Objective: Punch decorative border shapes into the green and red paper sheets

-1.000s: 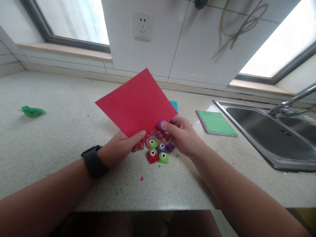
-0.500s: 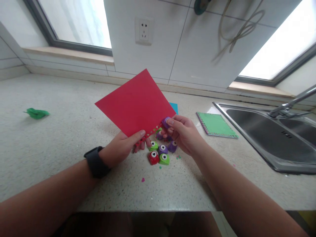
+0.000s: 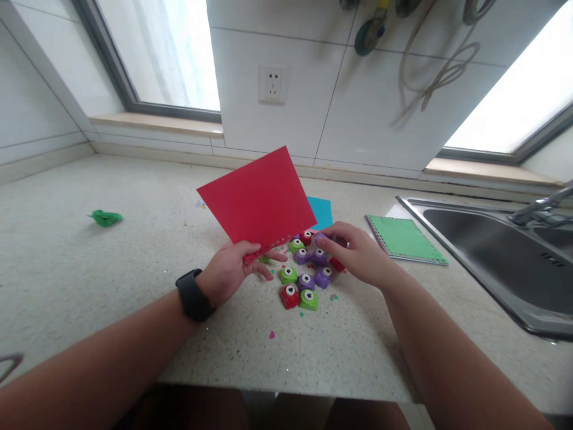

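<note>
A sheet of red paper [image 3: 259,200], with a row of small punched holes along its near edge, is pinched at its near left corner by my left hand [image 3: 235,266]. The thumb lies on top while the other fingers reach under and past the edge. My right hand [image 3: 351,251], to the right of the sheet, has its thumb and fingers closed on a purple craft punch [image 3: 320,239]. Between and below the hands, several small punches stand on the counter, among them a green punch [image 3: 289,275], a red punch [image 3: 290,296] and a purple punch [image 3: 306,281].
Blue paper [image 3: 321,212] lies behind the punches. A stack of green-topped paper [image 3: 405,239] sits at the right beside the steel sink [image 3: 474,257]. Crumpled green material [image 3: 106,218] is on the left of the counter [image 3: 147,257]. Tiny paper cut-outs are scattered near the punches.
The red sheet and the purple punch have come apart; my right hand has moved right with the punch, down by the other punches. The camera view has shifted too.
</note>
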`<state>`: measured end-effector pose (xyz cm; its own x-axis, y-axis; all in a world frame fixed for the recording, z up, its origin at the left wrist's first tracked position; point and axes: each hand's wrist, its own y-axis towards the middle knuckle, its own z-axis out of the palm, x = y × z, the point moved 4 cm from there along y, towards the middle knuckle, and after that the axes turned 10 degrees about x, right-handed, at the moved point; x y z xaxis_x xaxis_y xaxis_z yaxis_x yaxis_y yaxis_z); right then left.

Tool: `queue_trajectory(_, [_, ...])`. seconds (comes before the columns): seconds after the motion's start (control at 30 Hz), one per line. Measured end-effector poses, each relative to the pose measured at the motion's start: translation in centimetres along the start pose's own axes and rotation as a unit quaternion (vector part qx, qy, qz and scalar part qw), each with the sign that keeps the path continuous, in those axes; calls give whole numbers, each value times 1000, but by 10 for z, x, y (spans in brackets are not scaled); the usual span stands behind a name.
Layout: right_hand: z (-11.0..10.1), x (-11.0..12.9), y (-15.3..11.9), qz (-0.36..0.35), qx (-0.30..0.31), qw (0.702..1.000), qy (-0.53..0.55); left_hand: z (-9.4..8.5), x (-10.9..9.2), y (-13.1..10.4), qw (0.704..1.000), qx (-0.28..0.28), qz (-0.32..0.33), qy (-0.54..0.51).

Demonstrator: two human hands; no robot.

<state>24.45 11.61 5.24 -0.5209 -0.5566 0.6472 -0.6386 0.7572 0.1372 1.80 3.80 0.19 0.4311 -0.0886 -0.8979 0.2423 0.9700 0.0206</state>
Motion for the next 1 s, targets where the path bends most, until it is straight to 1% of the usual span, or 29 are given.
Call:
queue_trajectory(0.1, [0,-1,2,-8,22,996,-88,-2,0,0,1000,3,-9,-18])
queue_trajectory(0.23, [0,-8,3,40,15,987,-156,2,-4,0,1000,2,-6,-30])
queue_trajectory(0.37, [2,-12,2,55,27,984,-168,6,-8,-1,999,12,-3,-35])
queue_trajectory(0.53, [5,-15,2,52,40,980,-189,2,-6,0,999,26,-3,-35])
queue_trajectory(0.73, [7,-9,3,21,62,973,-222,-1,-3,0,999,29,0,-31])
queue_trajectory(0.83, [7,-9,4,19,66,975,-211,3,-6,-2,999,36,-3,-35])
queue_trajectory(1.0, [4,-18,3,51,62,978,-192,11,-11,-12,997,61,-23,-37])
